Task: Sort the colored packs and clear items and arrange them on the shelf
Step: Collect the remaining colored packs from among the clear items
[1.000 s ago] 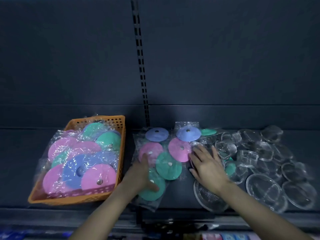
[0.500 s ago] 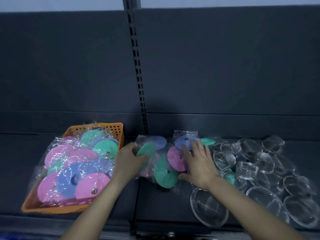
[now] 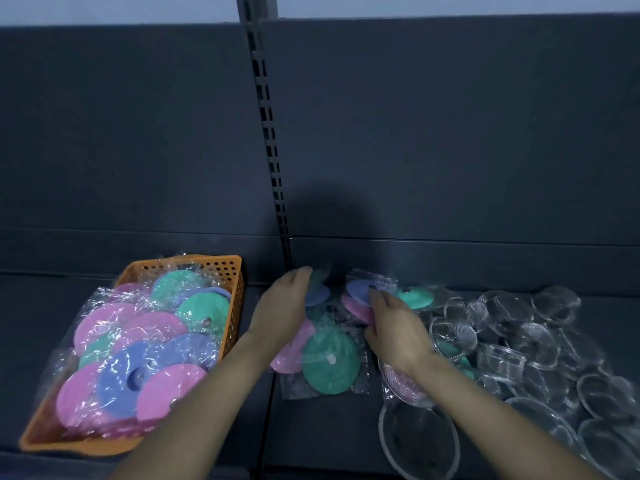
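Observation:
Plastic-wrapped packs of pink, green and blue discs lie in the middle of the dark shelf (image 3: 311, 420). My left hand (image 3: 282, 310) grips the far end of one colored pack (image 3: 329, 358), whose big green disc faces me. My right hand (image 3: 391, 327) pinches the neighbouring pack (image 3: 360, 292) with its blue and pink discs. A pile of clear mesh items (image 3: 519, 341) in clear wrap spreads to the right, partly under my right forearm.
An orange perforated basket (image 3: 232, 292) at the left holds several more colored disc packs (image 3: 138, 344). A slotted upright (image 3: 270, 143) runs up the dark back panel. One large clear round item (image 3: 419, 441) lies near the shelf's front edge.
My left hand moved right and further back with its pack, which now lies nearer the back panel. My right hand curled onto the blue and pink pack. The camera tilted up.

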### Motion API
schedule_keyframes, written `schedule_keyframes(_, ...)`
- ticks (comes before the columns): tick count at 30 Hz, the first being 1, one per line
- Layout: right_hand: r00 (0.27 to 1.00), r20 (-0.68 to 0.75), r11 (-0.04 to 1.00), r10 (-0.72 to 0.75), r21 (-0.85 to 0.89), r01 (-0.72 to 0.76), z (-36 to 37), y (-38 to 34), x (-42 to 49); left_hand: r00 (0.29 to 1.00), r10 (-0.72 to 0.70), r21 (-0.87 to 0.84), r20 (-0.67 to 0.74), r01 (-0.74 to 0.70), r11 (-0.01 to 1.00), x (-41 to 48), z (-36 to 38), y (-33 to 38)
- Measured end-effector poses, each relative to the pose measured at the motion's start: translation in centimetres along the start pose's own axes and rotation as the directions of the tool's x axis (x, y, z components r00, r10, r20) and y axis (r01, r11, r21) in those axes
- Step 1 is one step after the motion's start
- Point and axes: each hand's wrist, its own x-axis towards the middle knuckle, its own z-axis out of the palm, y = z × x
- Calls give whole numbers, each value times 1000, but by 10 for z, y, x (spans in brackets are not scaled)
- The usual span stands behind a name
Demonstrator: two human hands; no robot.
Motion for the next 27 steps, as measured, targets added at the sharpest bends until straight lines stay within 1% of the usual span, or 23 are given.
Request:
schedule_keyframes(2, 999, -4, 998, 33, 56, -32, 1, 2, 4, 988, -46, 26, 146, 43, 999, 8, 11, 0)
schedule_keyframes(4, 999, -33, 997, 31, 75, -28, 4, 5, 7, 953, -106, 55, 285, 95, 994, 15, 19, -3)
schedule_keyframes(5, 998, -52, 996, 21, 85, -17, 5, 6, 8, 934, -132, 81, 331, 112, 990, 17, 21, -4)
schedule_keyframes(7, 998, -60, 994, 11, 109, -4, 6, 7, 10, 919, -176, 110, 353, 146, 983, 21, 24, -7)
schedule_keyframes(8, 998, -59, 991, 11, 137, -3, 6, 8, 12, 926, -181, 109, 332, 153, 982, 22, 25, -8)
schedule_keyframes(10, 997, -59, 963, 46, 269, -28, 3, 8, 15, 961, -151, 71, 230, 138, 988, 24, 23, -10)
schedule_keyframes(12, 990, -75, 893, 121, 445, -75, -3, 7, 16, 986, -128, 15, 103, 127, 992, 23, 19, -10)
schedule_keyframes(14, 978, -110, 832, 175, 547, -87, -8, 5, 16, 995, -100, -35, 11, 101, 994, 22, 14, -11)
schedule_keyframes(18, 955, -177, 745, 238, 664, -63, -15, -6, 17, 986, -105, -171, -128, 82, 982, 17, -4, -6)
schedule_keyframes(22, 913, -259, 687, 315, 726, -31, -25, -27, 24, 948, -194, -364, -252, 93, 927, 7, -24, -5)
schedule_keyframes(24, 900, -276, 661, 338, 750, -18, -29, -38, 27, 929, -230, -399, -290, 101, 911, 2, -35, -9)
schedule_keyframes(27, 888, -288, 623, 358, 782, 3, -34, -58, 31, 908, -231, -420, -349, 69, 905, -6, -55, -14)
